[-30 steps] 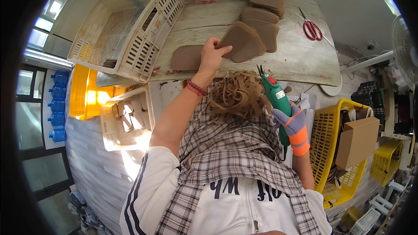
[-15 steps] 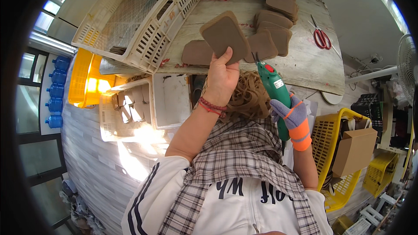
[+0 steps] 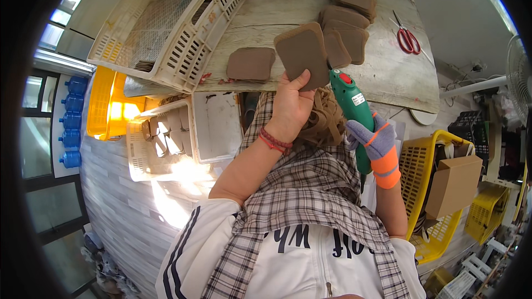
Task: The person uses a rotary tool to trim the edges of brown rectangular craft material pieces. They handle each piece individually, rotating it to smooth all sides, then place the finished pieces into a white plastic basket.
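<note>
My left hand is bare and pinches the lower edge of a brown rounded-corner pad, thumb on its face, over the table's near edge. My right hand, in a grey and orange glove, wraps round green electric scissors with a red switch. Their narrow dark tip points up beside the pad's right edge; whether it touches the pad I cannot tell. A small stack of brown pads lies left of the held pad. Behind it are more pad stacks. Brown trimmed strips lie heaped below my hands.
A white slatted crate stands on the table's left. Red-handled scissors lie on the right of the worn table. Below left is a crate of pads; at right, a yellow basket holds a cardboard box.
My left hand has moved right and slightly down with the pad, turning it more upright. The pad now sits closer to the electric scissors' tip and no longer overlaps the left stack.
</note>
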`<state>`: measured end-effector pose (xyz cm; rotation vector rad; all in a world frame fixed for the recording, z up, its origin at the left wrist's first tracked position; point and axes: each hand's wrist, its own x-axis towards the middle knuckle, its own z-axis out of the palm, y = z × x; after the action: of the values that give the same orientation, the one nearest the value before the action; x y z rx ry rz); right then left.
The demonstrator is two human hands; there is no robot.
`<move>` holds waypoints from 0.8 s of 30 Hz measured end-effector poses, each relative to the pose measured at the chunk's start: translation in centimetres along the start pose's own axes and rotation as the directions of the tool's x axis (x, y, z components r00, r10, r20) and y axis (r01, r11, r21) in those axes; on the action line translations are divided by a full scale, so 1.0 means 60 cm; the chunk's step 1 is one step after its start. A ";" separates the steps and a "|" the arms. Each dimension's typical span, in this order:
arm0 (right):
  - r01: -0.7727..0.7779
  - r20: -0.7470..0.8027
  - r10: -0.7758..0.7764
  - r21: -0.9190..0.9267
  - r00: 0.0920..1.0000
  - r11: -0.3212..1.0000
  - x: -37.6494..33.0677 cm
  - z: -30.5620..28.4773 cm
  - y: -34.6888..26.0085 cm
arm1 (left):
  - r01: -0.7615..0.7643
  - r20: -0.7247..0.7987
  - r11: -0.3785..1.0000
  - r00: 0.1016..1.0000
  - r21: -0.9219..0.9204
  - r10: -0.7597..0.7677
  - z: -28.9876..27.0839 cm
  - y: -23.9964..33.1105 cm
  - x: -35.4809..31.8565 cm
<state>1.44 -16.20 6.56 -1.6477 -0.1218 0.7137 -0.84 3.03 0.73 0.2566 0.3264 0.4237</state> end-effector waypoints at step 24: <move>-0.054 0.101 0.075 -0.195 0.992 0.979 -0.029 -0.064 -0.003 | 0.089 0.089 0.636 0.966 0.767 -0.243 -0.041 0.118 -0.018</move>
<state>2.08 -20.29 7.51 -1.8032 -0.2209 0.8634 -5.21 9.22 0.98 1.0918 0.3276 0.0444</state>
